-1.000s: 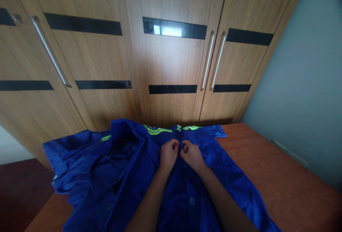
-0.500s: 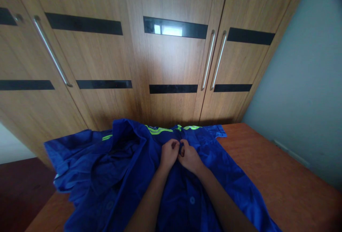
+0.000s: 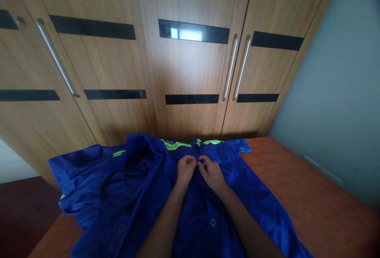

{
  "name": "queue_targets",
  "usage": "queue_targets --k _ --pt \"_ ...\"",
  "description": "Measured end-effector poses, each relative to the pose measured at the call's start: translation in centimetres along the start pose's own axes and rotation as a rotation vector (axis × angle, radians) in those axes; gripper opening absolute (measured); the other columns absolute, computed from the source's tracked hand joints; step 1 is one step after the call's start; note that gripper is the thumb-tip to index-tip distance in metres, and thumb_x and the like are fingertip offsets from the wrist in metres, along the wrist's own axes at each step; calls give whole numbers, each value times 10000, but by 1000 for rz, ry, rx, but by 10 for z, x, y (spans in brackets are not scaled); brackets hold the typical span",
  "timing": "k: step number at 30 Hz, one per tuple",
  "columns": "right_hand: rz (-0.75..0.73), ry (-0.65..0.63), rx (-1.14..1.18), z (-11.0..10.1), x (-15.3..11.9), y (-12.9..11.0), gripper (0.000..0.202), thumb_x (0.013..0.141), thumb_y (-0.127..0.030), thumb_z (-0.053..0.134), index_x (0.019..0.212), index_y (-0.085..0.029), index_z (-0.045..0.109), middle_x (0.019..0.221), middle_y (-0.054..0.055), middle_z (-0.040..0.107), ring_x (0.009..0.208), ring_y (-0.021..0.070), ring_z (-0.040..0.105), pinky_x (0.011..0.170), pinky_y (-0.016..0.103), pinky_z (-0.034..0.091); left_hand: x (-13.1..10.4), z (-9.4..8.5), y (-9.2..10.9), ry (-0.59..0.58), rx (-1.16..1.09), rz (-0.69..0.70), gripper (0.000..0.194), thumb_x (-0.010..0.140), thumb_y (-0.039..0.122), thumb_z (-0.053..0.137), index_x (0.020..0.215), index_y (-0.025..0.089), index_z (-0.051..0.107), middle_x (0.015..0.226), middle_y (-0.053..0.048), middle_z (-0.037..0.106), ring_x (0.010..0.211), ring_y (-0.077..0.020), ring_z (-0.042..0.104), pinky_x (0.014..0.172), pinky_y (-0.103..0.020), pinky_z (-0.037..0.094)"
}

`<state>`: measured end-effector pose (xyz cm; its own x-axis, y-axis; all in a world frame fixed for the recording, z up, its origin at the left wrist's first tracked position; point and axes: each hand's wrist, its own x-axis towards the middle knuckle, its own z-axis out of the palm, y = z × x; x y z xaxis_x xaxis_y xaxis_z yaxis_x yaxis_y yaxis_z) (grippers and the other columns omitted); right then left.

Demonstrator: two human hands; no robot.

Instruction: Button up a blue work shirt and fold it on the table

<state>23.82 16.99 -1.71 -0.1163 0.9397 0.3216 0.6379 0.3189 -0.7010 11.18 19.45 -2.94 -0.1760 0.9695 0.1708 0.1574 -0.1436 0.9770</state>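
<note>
A blue work jacket with yellow-green stripes along its far end lies spread over the brown surface. At the upper part of its front, my left hand and my right hand work close together, thumbs and fingertips pinched on the cloth edge. The fingers of both hands are closed, and the small bit of cloth or button between them is too small to make out. A round button shows lower on the front, near my right forearm. Another button sits on the cloth to the left.
More blue cloth lies bunched on the left, reaching the surface's edge. The brown surface extends to the right. Behind stands a wooden wardrobe with long metal handles. A pale wall bounds the right side.
My left hand has shifted slightly left. My right hand's fingers have turned a little and still pinch the cloth. The jacket lies as before.
</note>
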Motion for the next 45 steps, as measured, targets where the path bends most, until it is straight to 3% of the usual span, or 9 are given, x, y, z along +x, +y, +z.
queue_targets --k 6,11,20,25,28,33,36,41,45 --pt "40 84 -30 -6 0 2 134 848 -253 526 895 -240 651 697 10 650 689 174 616 609 230 355 0 3 -3 -19 22 35 78 623 123 624 682 171 638 660 5 683 659 -144 649 630 -234 496" --pt "109 103 106 -4 6 10 133 832 -288 521 814 -225 637 652 6 638 644 163 603 600 233 382 -1 5 -3 -50 31 69 74 644 132 609 700 175 630 686 2 689 660 -142 652 636 -241 502" --pt "254 -4 537 0 11 12 275 748 -447 489 697 -185 554 499 -53 500 412 96 457 423 212 356 -5 4 3 -67 107 139 44 697 146 563 709 182 586 657 18 656 636 -133 642 611 -225 487" --pt "288 -75 630 -8 9 6 264 718 -439 510 654 -183 521 477 -70 450 396 74 400 406 202 324 -10 3 7 -59 234 195 94 717 117 537 754 194 577 677 22 648 634 -124 635 610 -215 475" --pt "282 -118 643 -17 9 1 243 713 -422 519 686 -180 529 483 -75 448 404 69 391 410 197 315 -12 -1 20 -58 353 245 137 713 95 541 787 203 580 677 24 637 628 -129 623 617 -223 463" --pt "231 -278 602 -41 9 -11 180 694 -344 523 749 -176 556 490 -82 450 421 65 391 420 186 304 -11 -17 59 3 566 355 177 786 88 474 842 211 589 868 -34 628 867 -177 597 823 -294 435" --pt "205 -457 535 -57 6 -14 139 648 -257 527 740 -173 587 464 -84 460 410 65 384 411 181 299 -9 -24 70 -63 668 390 222 796 62 463 868 213 609 944 -44 643 957 -177 586 883 -286 416" --pt "210 -708 336 -64 1 -10 95 604 -169 542 627 -169 634 401 -77 460 374 72 388 383 182 295 -9 -25 54 -201 841 319 235 774 42 484 852 196 643 899 -69 679 872 -200 631 799 -290 450" --pt "221 -794 134 -55 -2 -7 101 563 -122 598 479 -168 629 368 -60 471 357 83 408 394 202 317 -12 -23 37 -263 943 246 168 742 56 514 750 171 636 841 -99 662 801 -224 637 747 -309 455"
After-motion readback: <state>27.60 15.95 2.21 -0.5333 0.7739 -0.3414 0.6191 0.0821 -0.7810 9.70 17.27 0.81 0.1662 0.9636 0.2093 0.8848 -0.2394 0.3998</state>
